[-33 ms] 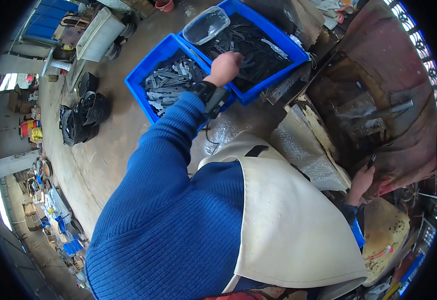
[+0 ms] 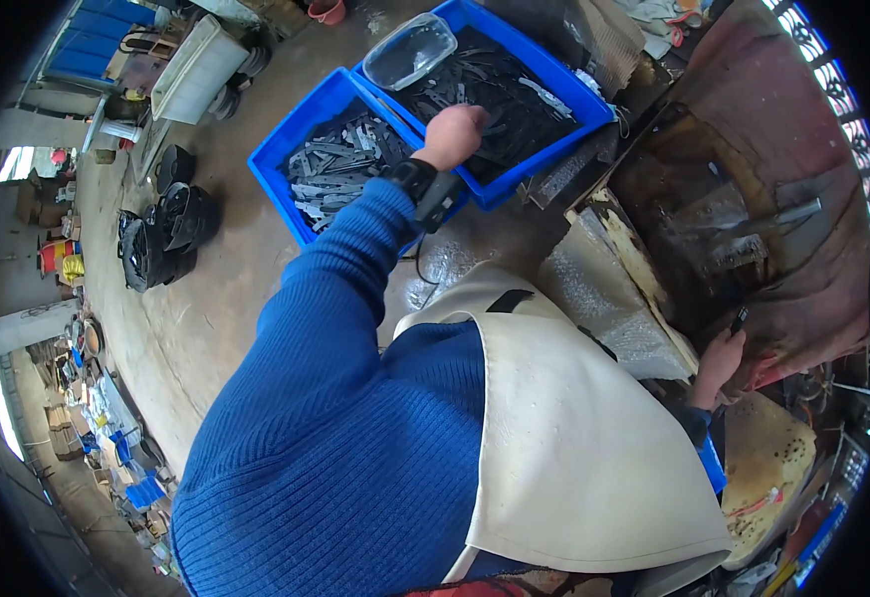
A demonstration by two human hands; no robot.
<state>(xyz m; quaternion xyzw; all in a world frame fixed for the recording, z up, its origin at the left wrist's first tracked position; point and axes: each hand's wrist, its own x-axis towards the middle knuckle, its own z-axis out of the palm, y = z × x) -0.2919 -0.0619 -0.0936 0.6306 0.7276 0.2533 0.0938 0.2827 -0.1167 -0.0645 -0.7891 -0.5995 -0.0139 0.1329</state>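
Now | your left hand is reaching, fingers curled, into the far blue plastic crate of dark metal blades | your right hand is pinching a small dark tool, well apart

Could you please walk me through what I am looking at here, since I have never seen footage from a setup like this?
This is one wide fisheye picture from a camera worn on a person's head, looking down, so straight edges bend near the rim. There is no machine, only a person in a blue sweater and a cream apron. Their left hand, with a dark band at the wrist, reaches into a blue crate of dark flat metal pieces standing on the concrete floor. A clear plastic tub rests on that crate's far corner. Beside it stands a second blue crate of greyer metal pieces. Whether the left hand grips anything cannot be seen. The right hand, low on the right, holds a small dark object by a rusty brown machine bed.
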